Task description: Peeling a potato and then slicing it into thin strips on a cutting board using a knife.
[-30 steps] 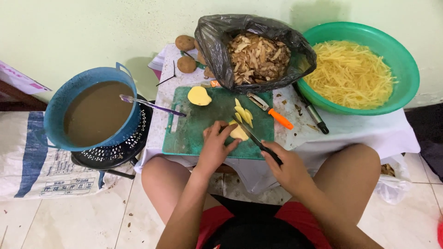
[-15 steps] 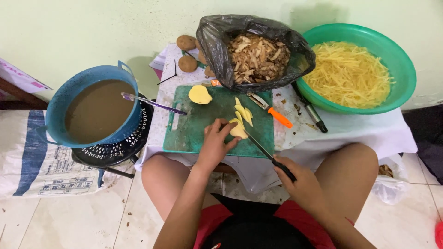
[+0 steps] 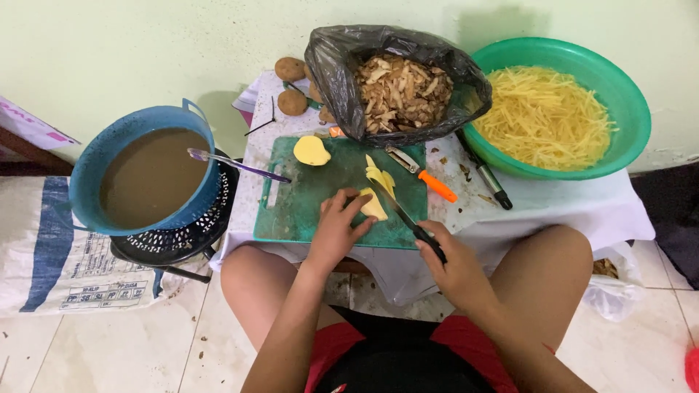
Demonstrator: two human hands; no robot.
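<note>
My left hand (image 3: 336,227) rests on the green cutting board (image 3: 291,211), fingers pressing a yellow potato piece (image 3: 373,206). A black-handled knife (image 3: 402,215) is gripped in my right hand (image 3: 453,263), its blade lying across the potato piece beside my fingers. Several cut potato slices (image 3: 380,175) lean just behind the blade. A peeled potato half (image 3: 311,151) lies at the board's far edge.
A green basin of potato strips (image 3: 561,116) sits at the right, a black bag of peels (image 3: 397,91) behind the board. An orange-handled peeler (image 3: 429,178), a black-handled tool (image 3: 488,182) and whole potatoes (image 3: 291,87) lie nearby. A blue tub of brown water (image 3: 149,175) stands left.
My right hand pulled the knife back toward me, then brought it forward so the blade lies on the potato piece again. My left hand stayed on the potato.
</note>
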